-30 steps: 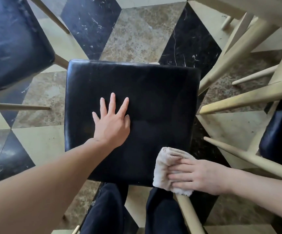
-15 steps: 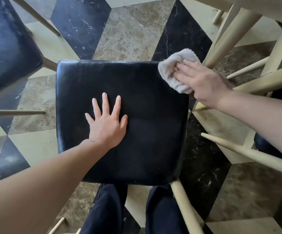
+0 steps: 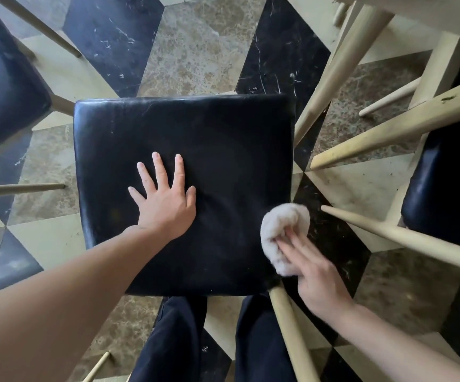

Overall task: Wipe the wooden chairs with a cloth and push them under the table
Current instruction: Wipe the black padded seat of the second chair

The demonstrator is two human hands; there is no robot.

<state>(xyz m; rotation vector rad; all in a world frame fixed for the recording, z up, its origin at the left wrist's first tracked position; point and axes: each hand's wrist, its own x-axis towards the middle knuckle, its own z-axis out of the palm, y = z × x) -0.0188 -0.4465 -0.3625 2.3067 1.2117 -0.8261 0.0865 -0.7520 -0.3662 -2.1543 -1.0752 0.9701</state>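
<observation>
1. Head view looks straight down on the black padded seat [image 3: 184,194] of the chair you are wiping; take that seat as your landmark.
2. Your left hand [image 3: 165,202] lies flat on the seat just left of its middle, fingers spread apart, pinning nothing but the cushion itself.
3. Your right hand [image 3: 314,274] is at the seat's near right corner, fingers blurred yet curled onto the pale cloth [image 3: 281,232], which is bunched against the seat's right edge.
4. Judge the cloth soft and light; it will fold under pressure, so keep it balled in the fingers.
5. The seat covering looks smooth and a little slick, and the padding likely gives under your palm.
6. The frame is probably light: the pale wooden leg [image 3: 289,334] below the near right corner is slim, so hold the seat edge or frame rather than a leg when pushing.
7. Beyond the seat's far right corner stands the table [image 3: 416,9], with another chair's legs crowding the right side; a second dark seat [image 3: 0,86] sits off the far left.
8. Polished marble floor [image 3: 195,51] surrounds the seat, so the legs may slide easily.
</observation>
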